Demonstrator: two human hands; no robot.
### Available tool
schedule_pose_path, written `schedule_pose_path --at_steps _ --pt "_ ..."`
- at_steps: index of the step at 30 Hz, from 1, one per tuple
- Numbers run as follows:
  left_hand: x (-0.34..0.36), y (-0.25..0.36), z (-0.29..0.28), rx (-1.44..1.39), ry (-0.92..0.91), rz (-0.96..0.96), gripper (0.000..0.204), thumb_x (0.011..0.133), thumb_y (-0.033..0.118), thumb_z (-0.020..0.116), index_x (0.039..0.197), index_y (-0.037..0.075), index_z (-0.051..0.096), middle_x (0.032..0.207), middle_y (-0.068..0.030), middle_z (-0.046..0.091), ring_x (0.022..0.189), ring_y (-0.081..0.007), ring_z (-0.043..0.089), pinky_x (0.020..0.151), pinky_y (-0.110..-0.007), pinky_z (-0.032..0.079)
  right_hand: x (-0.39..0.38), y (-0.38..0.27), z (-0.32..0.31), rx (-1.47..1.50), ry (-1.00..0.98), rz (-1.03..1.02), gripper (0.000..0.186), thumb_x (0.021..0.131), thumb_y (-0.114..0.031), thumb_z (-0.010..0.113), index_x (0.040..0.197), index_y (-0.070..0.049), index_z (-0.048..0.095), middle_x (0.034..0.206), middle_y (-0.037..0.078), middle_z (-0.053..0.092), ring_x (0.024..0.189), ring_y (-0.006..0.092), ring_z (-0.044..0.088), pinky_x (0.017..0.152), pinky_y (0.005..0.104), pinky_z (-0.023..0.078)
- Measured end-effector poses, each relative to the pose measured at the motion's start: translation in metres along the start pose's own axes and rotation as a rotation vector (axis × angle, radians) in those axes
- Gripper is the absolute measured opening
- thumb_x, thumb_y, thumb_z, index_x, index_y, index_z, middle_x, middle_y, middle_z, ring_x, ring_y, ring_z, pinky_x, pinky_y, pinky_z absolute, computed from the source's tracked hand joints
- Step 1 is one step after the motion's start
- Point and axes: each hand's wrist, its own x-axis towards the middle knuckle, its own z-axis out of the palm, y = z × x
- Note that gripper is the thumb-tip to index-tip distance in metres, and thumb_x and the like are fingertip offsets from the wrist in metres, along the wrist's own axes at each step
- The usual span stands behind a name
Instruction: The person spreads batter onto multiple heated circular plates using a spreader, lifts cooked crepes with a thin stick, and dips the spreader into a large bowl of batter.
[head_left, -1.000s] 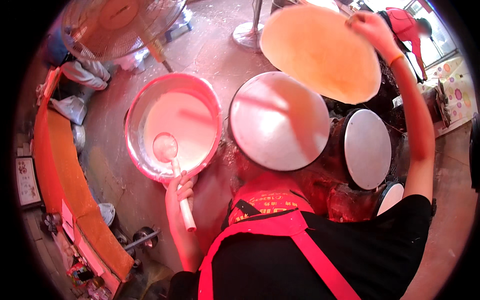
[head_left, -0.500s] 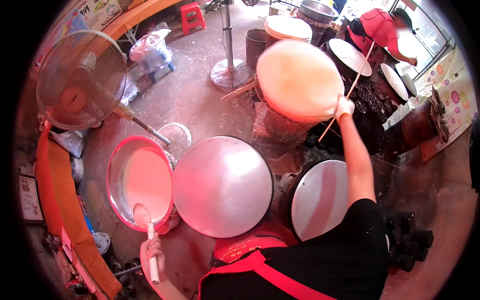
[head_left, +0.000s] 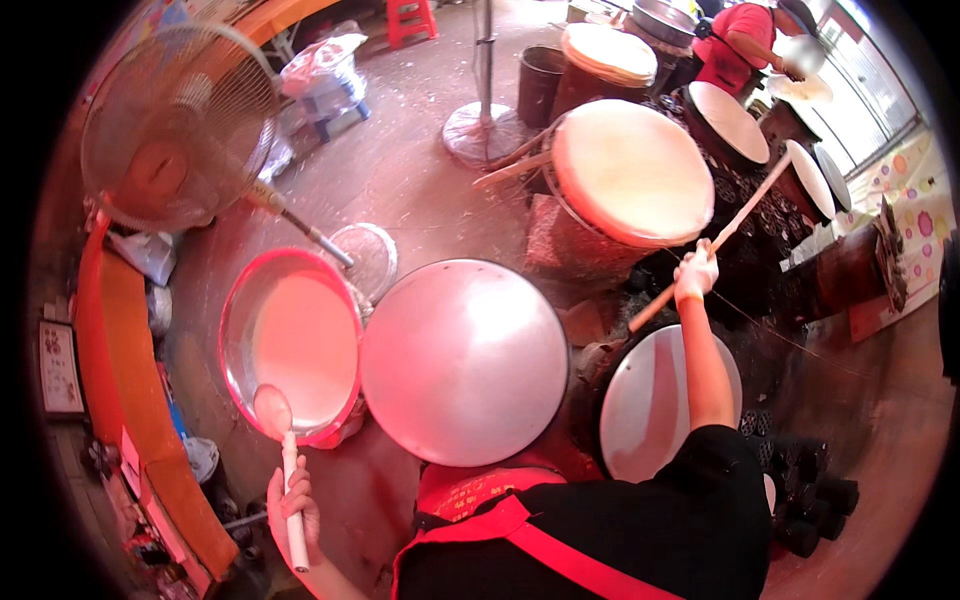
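Observation:
My left hand [head_left: 297,502] grips the pale handle of a ladle [head_left: 272,412], whose bowl rests over the near edge of a red-rimmed basin [head_left: 229,372]. Pale batter [head_left: 308,345] fills much of that basin. To its right lies a bare, shiny round griddle [head_left: 465,365]. My right hand [head_left: 697,270] is closed around a long wooden stick [head_left: 745,212], which slants up to the far right. Just beyond that hand, a large thin round pancake [head_left: 635,170] lies flat on a round stand. Below my right forearm sits a second griddle [head_left: 632,415], partly covered by the arm.
A standing fan [head_left: 180,130] is at the left, its pole reaching toward the basin. A co-worker [head_left: 740,45] in red bends over more round griddles [head_left: 728,122] at far right. Another pancake stack [head_left: 610,52] stands farther back. Dark coal briquettes [head_left: 815,500] lie at the lower right.
My right hand has drawn back toward me from the pancake's edge, with the stick. The pancake, blurred before, now lies still on the stand. The ladle stays at the basin; the view has shifted slightly.

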Motion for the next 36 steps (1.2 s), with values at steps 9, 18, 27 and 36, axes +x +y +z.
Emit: schedule_pose_path --at_steps 9,18,27,36 --pt "0.144 0.24 -0.096 2.124 0.445 0.736 0.036 0.097 0.022 0.04 0.125 0.008 0.056 0.105 -0.0143 0.061 0.09 -0.028 0.058 0.079 -0.038 0.045 -0.458 0.004 -0.007 -0.078 -0.904 0.489 0.053 0.095 -0.048 0.047 0.117 -0.001 0.057 0.054 -0.002 0.046 0.035 0.0064 0.034 0.032 0.0228 0.025" --pt "0.252 0.375 -0.132 2.967 0.338 0.641 0.052 0.087 0.01 0.052 0.138 0.007 0.04 0.098 -0.0208 0.058 0.084 -0.0308 0.062 0.069 -0.04 0.052 -0.724 0.066 0.175 -0.711 -1.368 -0.645 0.055 0.091 -0.007 0.046 0.144 -0.013 0.031 0.096 0.019 0.059 0.08 0.0356 0.061 0.07 0.0435 0.048" --pt "0.274 0.272 -0.132 0.313 0.178 -0.151 0.011 0.096 0.022 0.045 0.094 0.011 0.046 0.059 0.0035 0.035 0.042 -0.0058 0.034 0.037 -0.018 0.034 -0.761 0.14 0.121 -1.096 -1.378 -0.394 0.062 0.094 -0.017 0.045 0.148 -0.025 0.015 0.071 0.027 0.059 0.065 0.0425 0.061 0.059 0.0526 0.046" --pt "0.144 0.264 0.011 0.765 -0.081 0.189 0.024 0.098 0.033 0.047 0.107 0.01 0.048 0.061 0.0026 0.037 0.044 -0.0061 0.036 0.038 -0.02 0.03 -0.764 0.062 0.061 -0.687 -1.294 -0.626 0.065 0.089 -0.009 0.05 0.147 -0.023 0.023 0.08 0.026 0.061 0.071 0.0421 0.062 0.062 0.051 0.047"
